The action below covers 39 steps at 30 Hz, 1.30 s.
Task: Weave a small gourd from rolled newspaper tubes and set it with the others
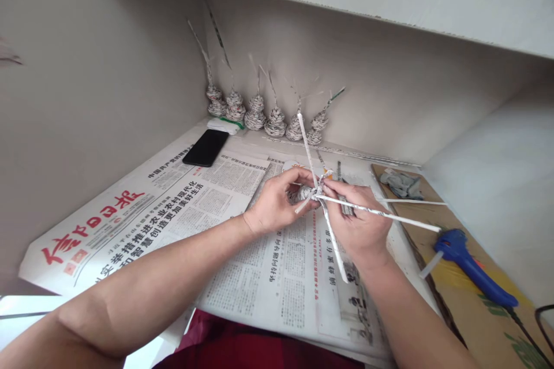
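A small woven newspaper gourd is between my hands above the newspaper-covered table. Rolled paper strips stick out from it: one up, one to the right, one down toward me. My left hand curls its thumb and fingers around the woven body. At the point where the strips cross, my right hand pinches a strip between thumb and forefinger. The fingers partly cover the woven body.
Several finished-looking paper gourds line the back wall. A black phone lies on newspaper at left. On cardboard at right are a blue glue gun with its cord and a crumpled grey wad. A shelf edge overhangs.
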Available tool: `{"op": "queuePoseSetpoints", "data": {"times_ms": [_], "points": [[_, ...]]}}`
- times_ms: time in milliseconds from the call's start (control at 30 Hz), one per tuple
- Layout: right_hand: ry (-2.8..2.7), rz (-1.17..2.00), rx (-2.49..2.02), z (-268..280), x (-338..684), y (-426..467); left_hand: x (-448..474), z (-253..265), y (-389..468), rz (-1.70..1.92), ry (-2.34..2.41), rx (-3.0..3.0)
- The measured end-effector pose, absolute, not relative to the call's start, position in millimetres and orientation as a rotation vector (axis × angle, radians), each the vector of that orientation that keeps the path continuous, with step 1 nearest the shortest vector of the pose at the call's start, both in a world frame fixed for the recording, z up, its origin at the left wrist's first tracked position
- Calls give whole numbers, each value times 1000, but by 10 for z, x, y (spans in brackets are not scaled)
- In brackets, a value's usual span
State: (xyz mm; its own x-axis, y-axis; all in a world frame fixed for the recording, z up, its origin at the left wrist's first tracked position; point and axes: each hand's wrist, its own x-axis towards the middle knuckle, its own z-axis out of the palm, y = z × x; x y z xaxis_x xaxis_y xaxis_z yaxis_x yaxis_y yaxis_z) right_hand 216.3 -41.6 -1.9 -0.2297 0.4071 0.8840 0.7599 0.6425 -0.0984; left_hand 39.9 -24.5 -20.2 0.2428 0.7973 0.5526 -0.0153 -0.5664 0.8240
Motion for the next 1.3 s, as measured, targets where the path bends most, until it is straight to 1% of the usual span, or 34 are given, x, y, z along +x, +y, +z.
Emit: {"op": "queuePoseSetpoints", "data": {"times_ms": [467, 1000, 1167, 1300], "points": [[-2077, -729, -819, 23, 2300, -343, 405, -243, -226, 1395, 762, 1787], [-2124, -673, -762, -14, 2331, -334, 386, -166, -235, 1371, 743, 1788], [-2079, -727, -820, -28, 2315, -363, 382, -152, -242, 1364, 733, 1783], [-2007, -734, -837, -39, 2215, -410, 395, -172, -236, 1436, 797, 1753]]}}
